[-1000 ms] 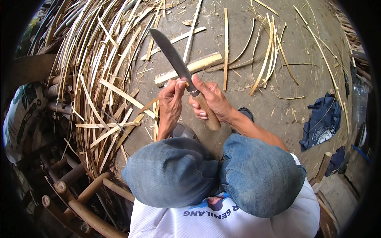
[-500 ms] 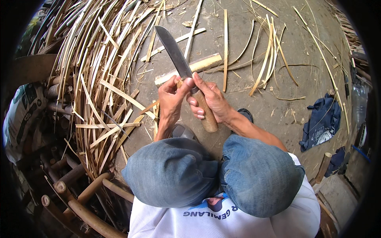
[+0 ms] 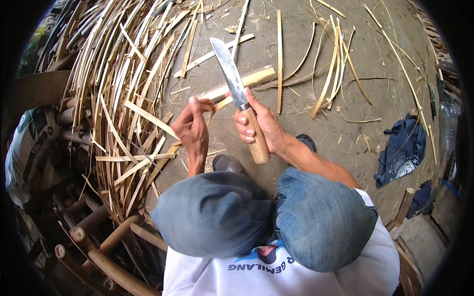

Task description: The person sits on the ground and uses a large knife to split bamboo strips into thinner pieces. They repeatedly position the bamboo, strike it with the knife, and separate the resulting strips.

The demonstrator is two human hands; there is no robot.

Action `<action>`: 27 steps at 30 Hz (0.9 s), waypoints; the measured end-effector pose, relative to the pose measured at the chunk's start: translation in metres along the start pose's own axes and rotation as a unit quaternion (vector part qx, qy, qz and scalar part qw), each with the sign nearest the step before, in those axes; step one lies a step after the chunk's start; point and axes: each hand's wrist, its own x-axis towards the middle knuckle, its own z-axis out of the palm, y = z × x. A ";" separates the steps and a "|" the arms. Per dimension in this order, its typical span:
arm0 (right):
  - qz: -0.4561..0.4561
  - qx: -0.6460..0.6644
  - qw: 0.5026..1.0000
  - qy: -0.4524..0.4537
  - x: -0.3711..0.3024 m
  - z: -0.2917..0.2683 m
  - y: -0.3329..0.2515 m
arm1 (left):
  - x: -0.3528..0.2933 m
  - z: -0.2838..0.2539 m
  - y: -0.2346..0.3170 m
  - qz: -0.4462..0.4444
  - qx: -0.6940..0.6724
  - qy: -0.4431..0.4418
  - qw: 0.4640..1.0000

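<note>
In my right hand (image 3: 260, 124) is a large knife (image 3: 232, 71), held by its thick wooden handle. Its blade points up and slightly left, with my thumb near the base of the blade. My left hand (image 3: 191, 129) is left of the knife, its fingers bent and partly blurred, pinching a short, thin bamboo strip (image 3: 223, 103). That strip runs up to the blade near the handle; where it meets the blade is partly hidden. Beyond both hands, a wider split piece of bamboo (image 3: 259, 77) lies on the floor.
A dense heap of bamboo strips (image 3: 116, 89) spreads along the left. Loose strips (image 3: 279, 59) lie ahead on the concrete floor (image 3: 306, 133). Bamboo poles (image 3: 116, 237) form a frame at lower left. A dark blue cloth (image 3: 402, 150) lies at right, near a clear plastic bottle (image 3: 448, 126).
My left hand has moved left and slightly down, away from the knife handle. The knife has turned, its tip shifting right and down, and its blade face looks brighter.
</note>
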 end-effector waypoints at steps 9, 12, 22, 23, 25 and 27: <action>-0.079 -0.467 0.859 0.196 0.015 -0.068 -0.008 | 0.042 -0.016 0.015 -0.056 0.100 -0.108 0.987; -0.103 -0.709 0.658 0.234 0.019 -0.121 -0.002 | 0.067 -0.022 0.034 -0.149 0.058 -0.195 0.968; -0.272 -0.471 0.837 0.066 0.019 0.004 -0.037 | 0.072 -0.005 0.038 -0.251 0.070 -0.363 0.895; -0.249 -0.401 0.880 0.043 0.022 0.013 -0.037 | 0.067 0.000 0.035 -0.266 0.020 -0.350 0.898; -0.248 -0.403 0.880 0.050 0.025 0.016 -0.040 | 0.064 0.008 0.032 -0.312 -0.056 -0.335 0.887; -0.242 -0.429 0.868 0.056 0.031 0.013 -0.041 | 0.054 0.017 0.032 -0.373 -0.141 -0.245 0.884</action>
